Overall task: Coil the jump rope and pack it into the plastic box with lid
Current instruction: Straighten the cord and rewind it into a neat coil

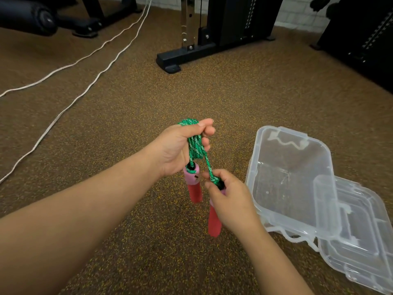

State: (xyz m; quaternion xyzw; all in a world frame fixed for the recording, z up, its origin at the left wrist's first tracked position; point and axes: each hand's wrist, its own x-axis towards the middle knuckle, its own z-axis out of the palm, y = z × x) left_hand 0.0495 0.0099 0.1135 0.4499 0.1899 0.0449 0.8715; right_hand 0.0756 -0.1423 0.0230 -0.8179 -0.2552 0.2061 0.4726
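Note:
The green jump rope (196, 145) is bunched into a coil inside my left hand (180, 149), which is closed around it above the floor. One pink-and-red handle (194, 186) hangs from that hand. My right hand (228, 202) pinches the rope's end at the top of the second handle (214, 222), which hangs lower. The clear plastic box (291, 179) stands open on the floor just right of my hands. Its lid (359, 233) lies flat beside it, partly under the box's near corner.
Speckled brown rubber floor all around. A black gym machine base (191, 56) stands ahead, another black machine (361, 39) at the far right. A white cable (70, 103) runs across the floor at the left. A black padded bench (32, 15) sits at the top left.

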